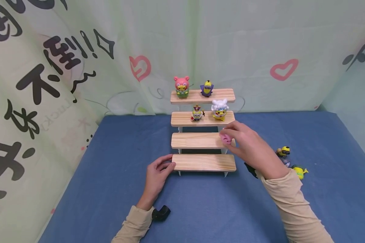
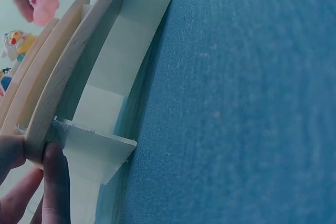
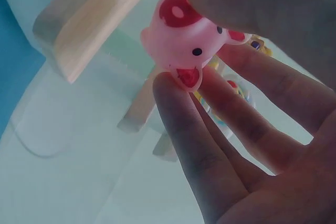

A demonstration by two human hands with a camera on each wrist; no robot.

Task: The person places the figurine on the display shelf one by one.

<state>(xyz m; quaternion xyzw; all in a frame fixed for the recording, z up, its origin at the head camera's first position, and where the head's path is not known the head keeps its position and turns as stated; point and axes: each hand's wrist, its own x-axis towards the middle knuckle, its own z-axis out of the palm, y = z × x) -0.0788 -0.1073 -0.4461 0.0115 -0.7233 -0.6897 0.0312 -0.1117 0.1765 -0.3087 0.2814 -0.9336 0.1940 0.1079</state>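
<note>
A pink pig figurine with a red snout and black eyes is pinched between the thumb and fingertips of my right hand. In the head view it is over the right end of the second-lowest board of a tiered wooden display stand. My left hand grips the left end of the lowest board, fingers around its edge. On the top board are a pink-hooded figurine and a purple-caped one. One board down sit a crowned figurine and a white-topped yellow one.
Right of the stand, small figurines lie on the blue tablecloth: a yellow-and-black one, a partly hidden grey one and a yellow-green one. A pale printed curtain hangs behind the stand.
</note>
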